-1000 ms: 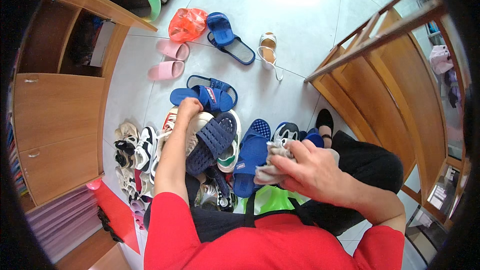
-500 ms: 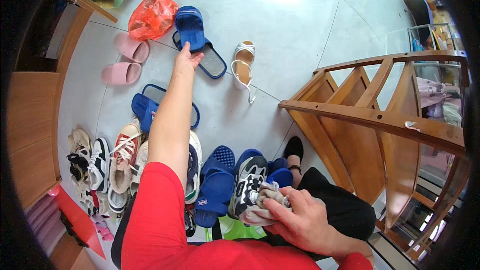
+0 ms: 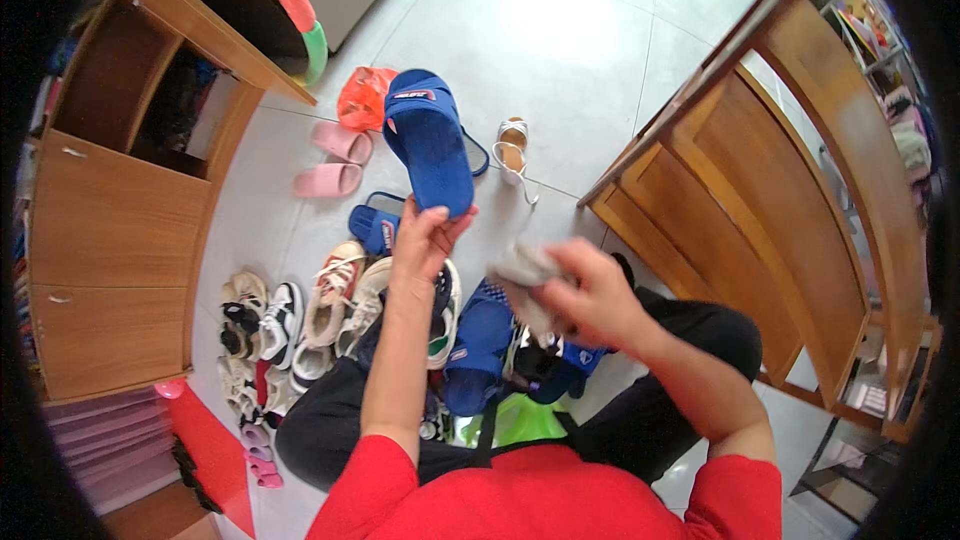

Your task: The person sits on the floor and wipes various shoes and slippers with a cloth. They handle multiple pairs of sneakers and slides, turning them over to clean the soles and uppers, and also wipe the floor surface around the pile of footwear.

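My left hand [image 3: 430, 235] grips a blue slide sandal [image 3: 428, 140] by one end, holding it raised above the floor. My right hand [image 3: 585, 290] is closed on a crumpled grey cloth [image 3: 520, 275], slightly blurred. Beneath both hands lies a crowded group of shoes: a red-and-cream sneaker [image 3: 330, 295], blue slippers [image 3: 470, 350] and black-and-white sneakers [image 3: 282, 325]. Another blue slide [image 3: 372, 235] lies behind them. Farther off are pink slides [image 3: 330, 180], an orange-red plastic bag [image 3: 362, 95] and a white strappy sandal [image 3: 512, 150].
A wooden cabinet [image 3: 120, 220] stands to the left, and a wooden rack with curved panels [image 3: 740, 230] to the right. My crossed legs in black trousers [image 3: 700, 350] frame the shoes. A bright green object [image 3: 515, 420] lies between them. A red mat [image 3: 205, 450] is at the lower left.
My left hand went forward to the farther blue pair, took one slide and has lifted it back toward me. My right hand has moved up with the cloth.
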`<action>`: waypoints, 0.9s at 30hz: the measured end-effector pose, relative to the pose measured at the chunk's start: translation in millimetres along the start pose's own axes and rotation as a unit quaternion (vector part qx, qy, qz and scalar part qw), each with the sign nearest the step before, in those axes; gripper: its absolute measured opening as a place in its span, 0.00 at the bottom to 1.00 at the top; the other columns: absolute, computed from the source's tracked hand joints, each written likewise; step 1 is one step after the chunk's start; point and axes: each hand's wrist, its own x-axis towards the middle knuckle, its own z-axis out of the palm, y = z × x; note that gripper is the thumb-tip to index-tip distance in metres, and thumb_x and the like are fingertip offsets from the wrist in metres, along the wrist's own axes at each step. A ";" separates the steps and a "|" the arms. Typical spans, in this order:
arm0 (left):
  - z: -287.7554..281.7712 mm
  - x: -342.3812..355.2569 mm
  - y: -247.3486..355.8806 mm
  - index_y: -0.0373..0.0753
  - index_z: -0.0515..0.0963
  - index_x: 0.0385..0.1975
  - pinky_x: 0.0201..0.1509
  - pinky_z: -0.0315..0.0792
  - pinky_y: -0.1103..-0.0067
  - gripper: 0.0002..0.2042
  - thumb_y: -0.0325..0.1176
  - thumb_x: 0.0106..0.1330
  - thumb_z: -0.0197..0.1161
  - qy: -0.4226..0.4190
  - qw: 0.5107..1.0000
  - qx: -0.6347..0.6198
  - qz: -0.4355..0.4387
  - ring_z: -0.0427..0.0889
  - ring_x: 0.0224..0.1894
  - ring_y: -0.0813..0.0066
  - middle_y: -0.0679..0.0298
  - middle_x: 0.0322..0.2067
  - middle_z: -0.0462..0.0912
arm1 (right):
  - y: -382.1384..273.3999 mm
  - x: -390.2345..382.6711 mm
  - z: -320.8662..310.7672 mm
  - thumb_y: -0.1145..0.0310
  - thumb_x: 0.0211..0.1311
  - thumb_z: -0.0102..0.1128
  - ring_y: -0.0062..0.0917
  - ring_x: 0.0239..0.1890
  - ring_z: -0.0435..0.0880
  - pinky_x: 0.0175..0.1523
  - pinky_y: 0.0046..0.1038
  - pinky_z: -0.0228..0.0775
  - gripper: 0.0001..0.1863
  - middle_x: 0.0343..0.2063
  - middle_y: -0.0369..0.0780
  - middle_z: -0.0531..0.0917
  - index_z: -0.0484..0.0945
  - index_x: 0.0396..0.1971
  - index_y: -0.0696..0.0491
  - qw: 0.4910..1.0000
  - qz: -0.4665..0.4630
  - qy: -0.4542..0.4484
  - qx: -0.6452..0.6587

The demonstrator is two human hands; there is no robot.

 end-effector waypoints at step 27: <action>65.4 -97.8 86.6 0.41 0.62 0.60 0.62 0.62 0.62 0.41 0.69 0.56 0.44 -0.039 0.990 0.014 0.131 0.69 0.57 0.58 0.56 0.56 0.69 | -70.1 26.3 47.9 0.54 0.49 0.60 0.39 0.38 0.80 0.41 0.37 0.70 0.27 0.32 0.47 0.79 0.67 0.45 0.54 0.986 -0.128 0.061 -0.090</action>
